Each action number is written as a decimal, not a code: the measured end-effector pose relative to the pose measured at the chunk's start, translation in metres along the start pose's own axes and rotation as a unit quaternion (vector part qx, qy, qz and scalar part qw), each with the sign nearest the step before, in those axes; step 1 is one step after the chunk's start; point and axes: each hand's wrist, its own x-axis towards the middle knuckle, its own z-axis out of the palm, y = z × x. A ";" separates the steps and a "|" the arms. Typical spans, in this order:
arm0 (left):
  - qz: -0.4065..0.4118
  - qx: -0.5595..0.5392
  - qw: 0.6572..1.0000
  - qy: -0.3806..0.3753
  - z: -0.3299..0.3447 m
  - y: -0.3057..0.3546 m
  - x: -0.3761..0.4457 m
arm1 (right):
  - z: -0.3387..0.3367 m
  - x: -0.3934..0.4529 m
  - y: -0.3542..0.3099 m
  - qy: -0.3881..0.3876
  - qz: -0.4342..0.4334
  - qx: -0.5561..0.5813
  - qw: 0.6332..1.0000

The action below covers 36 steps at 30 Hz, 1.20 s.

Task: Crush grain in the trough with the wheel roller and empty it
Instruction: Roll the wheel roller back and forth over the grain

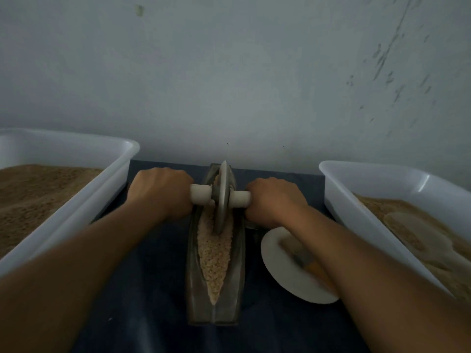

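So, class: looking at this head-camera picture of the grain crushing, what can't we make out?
- Brush on the white plate: head view, right forearm hides most of it.
- Left tub and right tub: cut off by the frame edges.
- Trough far end: hidden behind the wheel roller.

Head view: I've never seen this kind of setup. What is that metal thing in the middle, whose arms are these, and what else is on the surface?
The camera sits on a person's head and looks down at their own arms. The metal boat shape is a trough filled with pale grain. A wheel roller stands in it on edge. The left hand and right hand each grip one end of its white axle. A white tub of brown meal sits left, another tub right. A white plate lies under the right forearm.
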 end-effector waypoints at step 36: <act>0.010 -0.110 0.903 0.414 0.034 0.015 -0.108 | 0.028 -0.102 -0.026 0.365 -0.055 0.013 0.929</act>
